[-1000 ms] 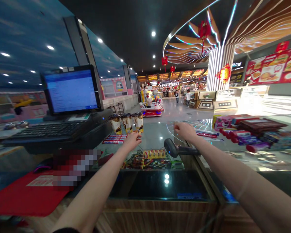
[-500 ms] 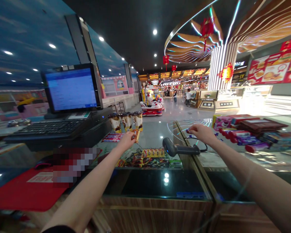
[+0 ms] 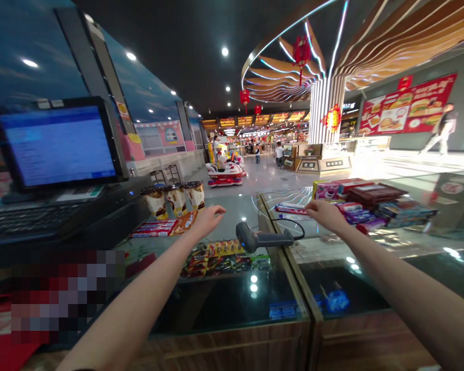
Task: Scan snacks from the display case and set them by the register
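Note:
My left hand [image 3: 212, 217] is raised over the glass counter with fingers loosely extended and nothing in it. Just left of it lies an orange-brown packet [image 3: 185, 222] beside red and white candy packs [image 3: 153, 228]. Behind these stand three cups with dark lids [image 3: 177, 200]. My right hand [image 3: 321, 212] pinches the right end of a slim red, white and blue pack [image 3: 291, 208] above the right part of the counter. Between my hands a black barcode scanner [image 3: 263, 238] lies across the counter seam.
At the left are a monitor [image 3: 58, 144] and a keyboard [image 3: 27, 221]. Boxes and packets [image 3: 377, 193] are piled at the right. Small colourful packets [image 3: 224, 257] show under the glass. A person [image 3: 443, 129] walks at the far right.
The view has turned right. My left hand has let go of the orange-brown packet, which now lies by the candy packs. My right hand has a slim pack in its fingers, now clearly seen.

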Demonstrator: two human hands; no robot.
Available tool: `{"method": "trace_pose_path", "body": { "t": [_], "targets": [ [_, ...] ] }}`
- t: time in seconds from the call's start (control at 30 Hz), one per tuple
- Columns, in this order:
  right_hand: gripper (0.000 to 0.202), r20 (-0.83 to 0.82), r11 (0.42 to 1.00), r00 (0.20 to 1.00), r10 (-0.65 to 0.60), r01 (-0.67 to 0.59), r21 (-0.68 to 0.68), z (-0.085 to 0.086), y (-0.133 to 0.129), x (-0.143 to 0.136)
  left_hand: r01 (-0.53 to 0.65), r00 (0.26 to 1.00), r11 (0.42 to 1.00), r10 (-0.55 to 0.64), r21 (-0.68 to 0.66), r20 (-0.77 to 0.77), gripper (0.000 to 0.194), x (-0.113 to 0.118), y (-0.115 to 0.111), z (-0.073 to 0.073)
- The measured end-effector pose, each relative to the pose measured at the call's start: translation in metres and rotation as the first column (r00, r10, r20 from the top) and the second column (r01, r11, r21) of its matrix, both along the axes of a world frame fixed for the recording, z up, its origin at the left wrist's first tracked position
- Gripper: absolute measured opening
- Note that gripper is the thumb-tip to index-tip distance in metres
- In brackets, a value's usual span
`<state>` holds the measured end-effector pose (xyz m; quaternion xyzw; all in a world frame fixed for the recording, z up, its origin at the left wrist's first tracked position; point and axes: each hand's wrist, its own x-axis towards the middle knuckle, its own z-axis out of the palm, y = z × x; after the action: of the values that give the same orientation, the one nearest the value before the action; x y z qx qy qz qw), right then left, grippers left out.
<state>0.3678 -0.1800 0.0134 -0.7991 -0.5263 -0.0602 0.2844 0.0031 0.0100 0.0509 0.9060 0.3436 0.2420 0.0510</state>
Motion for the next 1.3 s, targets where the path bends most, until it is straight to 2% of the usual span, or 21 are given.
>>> {"method": "trace_pose_path", "body": {
  "t": [0.2, 0.33, 0.43, 0.53, 0.67, 0.97, 1.1, 1.3],
  "targets": [
    [0.017, -0.029, 1.000, 1.000, 0.006, -0.006, 0.007, -0.010, -0.005, 0.017, 0.152, 0.988, 0.960, -0.142, -0.236, 0.060, 0.035, 0.061, -0.004, 0.014],
    [0.017, -0.106, 1.000, 0.994, 0.003, 0.000, 0.023, -0.017, -0.008, 0.021, 0.264, 0.963, 0.852, -0.255, -0.452, 0.083, 0.044, 0.094, -0.011, 0.026],
    [0.018, -0.140, 1.000, 0.990, -0.002, 0.007, 0.030, -0.018, -0.010, 0.020, 0.273, 0.951, 0.774, -0.308, -0.571, 0.036, 0.046, 0.117, -0.015, 0.031],
    [0.018, -0.137, 1.000, 0.991, 0.001, 0.003, 0.029, -0.016, -0.012, 0.019, 0.266, 0.934, 0.738, -0.358, -0.620, -0.026, 0.045, 0.139, -0.016, 0.032],
    [0.018, -0.113, 1.000, 0.993, -0.018, 0.016, -0.017, -0.015, -0.013, 0.020, 0.274, 0.902, 0.740, -0.419, -0.614, -0.103, 0.042, 0.163, -0.017, 0.028],
    [0.026, -0.001, 0.990, 0.996, -0.089, 0.089, -0.110, -0.018, -0.019, 0.023, 0.243, 0.908, 0.703, -0.407, -0.669, -0.097, 0.023, 0.189, -0.026, 0.016],
    [0.031, 0.027, 0.981, 0.993, -0.113, 0.116, -0.152, -0.018, -0.020, 0.024, 0.215, 0.902, 0.700, -0.409, -0.681, -0.136, 0.024, 0.191, -0.029, 0.012],
    [0.033, 0.013, 0.983, 0.999, -0.048, 0.050, -0.176, -0.022, -0.017, 0.024, 0.196, 0.909, 0.723, -0.388, -0.662, -0.154, 0.029, 0.190, -0.026, 0.009]
  ]
}}
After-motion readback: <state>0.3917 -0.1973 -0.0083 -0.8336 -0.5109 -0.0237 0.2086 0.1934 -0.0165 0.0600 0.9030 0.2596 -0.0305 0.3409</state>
